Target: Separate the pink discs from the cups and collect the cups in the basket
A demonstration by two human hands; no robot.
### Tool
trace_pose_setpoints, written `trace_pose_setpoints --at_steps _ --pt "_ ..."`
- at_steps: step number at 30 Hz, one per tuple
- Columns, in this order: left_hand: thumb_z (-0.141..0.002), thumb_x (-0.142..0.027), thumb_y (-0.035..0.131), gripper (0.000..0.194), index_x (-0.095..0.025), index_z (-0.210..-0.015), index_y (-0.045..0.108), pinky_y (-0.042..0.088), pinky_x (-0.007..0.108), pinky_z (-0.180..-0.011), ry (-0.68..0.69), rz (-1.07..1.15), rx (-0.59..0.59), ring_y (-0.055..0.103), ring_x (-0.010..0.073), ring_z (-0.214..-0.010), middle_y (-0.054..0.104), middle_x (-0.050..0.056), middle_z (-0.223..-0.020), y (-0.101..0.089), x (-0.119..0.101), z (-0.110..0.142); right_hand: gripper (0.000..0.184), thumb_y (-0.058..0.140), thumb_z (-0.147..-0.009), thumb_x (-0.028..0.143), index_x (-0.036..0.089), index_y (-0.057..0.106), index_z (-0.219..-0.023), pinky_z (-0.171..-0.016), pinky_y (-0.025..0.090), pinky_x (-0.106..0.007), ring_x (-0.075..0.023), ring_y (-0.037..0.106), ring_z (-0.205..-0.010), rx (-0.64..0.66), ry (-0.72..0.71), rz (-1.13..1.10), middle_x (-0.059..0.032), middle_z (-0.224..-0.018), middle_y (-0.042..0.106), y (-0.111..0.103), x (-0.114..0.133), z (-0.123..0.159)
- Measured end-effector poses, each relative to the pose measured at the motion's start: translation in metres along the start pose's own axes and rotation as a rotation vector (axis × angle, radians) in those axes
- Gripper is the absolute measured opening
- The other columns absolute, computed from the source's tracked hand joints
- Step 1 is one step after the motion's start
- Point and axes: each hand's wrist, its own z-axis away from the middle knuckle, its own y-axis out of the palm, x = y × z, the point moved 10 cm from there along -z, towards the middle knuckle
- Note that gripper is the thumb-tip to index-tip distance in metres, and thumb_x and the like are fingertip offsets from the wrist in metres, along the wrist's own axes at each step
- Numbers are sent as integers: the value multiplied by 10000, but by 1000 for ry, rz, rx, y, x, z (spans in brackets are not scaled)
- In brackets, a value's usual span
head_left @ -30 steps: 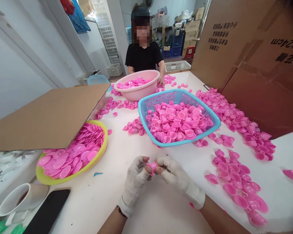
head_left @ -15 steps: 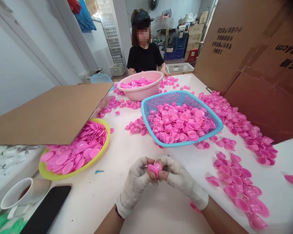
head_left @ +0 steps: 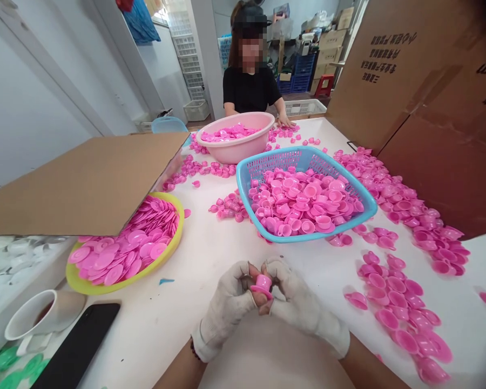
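Left hand (head_left: 227, 305) and right hand (head_left: 303, 308) are wearing off-white cloth gloves, bare fingertips poking out. Fingers of both are pinching one pink piece (head_left: 263, 284): glossy, smooth, short cup shape on a flared round disc. It's sitting between the two hands, nearer than the blue basket (head_left: 308, 237).

White tabletop (head_left: 166, 329) is showing flat and smooth between left hand and the yellow container (head_left: 179, 232); on the right, loose pink cups (head_left: 395, 302) are spreading near right forearm. Blue basket is standing just beyond the hands, rounded rim, slotted walls, holding heaped pink cups and discs. Yellow container is holding flat pink discs, partly under a brown cardboard sheet (head_left: 85, 181). Pink basin (head_left: 238, 153) is holding more pink pieces. White mug (head_left: 65, 310) is holding dark liquid beside a black phone (head_left: 79, 343). A person (head_left: 251, 94) is reaching one hand to pink pieces across the table.
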Motion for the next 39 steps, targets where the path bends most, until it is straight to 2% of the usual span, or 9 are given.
trace_pose_setpoints --at_steps 3,6,10,16,25,30,32,35,39 --pt "-719 -275 724 277 -167 -909 555 471 253 -638 39 -12 66 559 117 -678 580 13 -820 5 -8 2 189 549 -740 53 202 441 -783 -693 417 -277 -138 466 -783 -61 -210 231 -3 -845 451 -4 23 2" --pt "-703 -239 736 247 -177 -897 597 478 245 -666 174 -228 21 558 136 -766 555 22 -892 3 -26 7 166 474 -791 50 207 429 -824 -670 423 -282 -153 461 -782 -42 -383 332 -12 -816 451 1 39 7" --pt "-779 -151 645 83 -187 -850 626 488 262 -735 393 -600 -63 579 146 -800 587 30 -857 9 -49 16 140 493 -804 84 209 445 -843 -640 434 -294 -166 466 -755 -29 -401 420 -22 -802 461 5 39 11" --pt "-808 -82 587 244 -230 -1001 603 521 259 -748 607 -808 -76 627 155 -840 641 45 -926 22 -59 27 178 438 -782 40 211 460 -826 -630 451 -295 -166 493 -734 -36 -366 485 -38 -832 498 5 30 14" --pt "-797 -65 577 281 -226 -1021 522 511 258 -709 645 -972 -60 614 146 -796 624 44 -901 24 -56 31 143 439 -807 67 207 470 -816 -606 426 -280 -154 475 -707 -20 -334 619 -28 -801 498 11 27 13" --pt "-787 -46 557 229 -219 -936 530 489 252 -670 670 -1010 -167 607 148 -763 626 39 -851 22 -54 33 181 401 -809 40 203 468 -766 -560 389 -262 -134 446 -643 -19 -338 634 -10 -748 480 12 30 9" --pt "-788 -67 561 191 -213 -910 547 487 262 -687 623 -950 -211 604 153 -768 622 34 -840 15 -53 30 166 412 -827 54 204 474 -788 -562 396 -258 -132 449 -642 -45 -334 591 -10 -760 477 9 32 6" --pt "-783 -170 611 131 -194 -903 565 493 275 -698 457 -702 -248 603 165 -772 617 33 -834 -3 -46 22 131 464 -841 86 208 478 -888 -644 443 -272 -147 497 -736 -61 -308 451 -28 -848 499 4 35 3" --pt "-764 -249 647 156 -162 -876 583 489 274 -697 255 -430 -182 611 173 -766 646 48 -838 -11 -29 14 80 507 -871 149 214 467 -897 -650 439 -282 -155 500 -743 -12 -255 379 -25 -836 498 5 33 4"
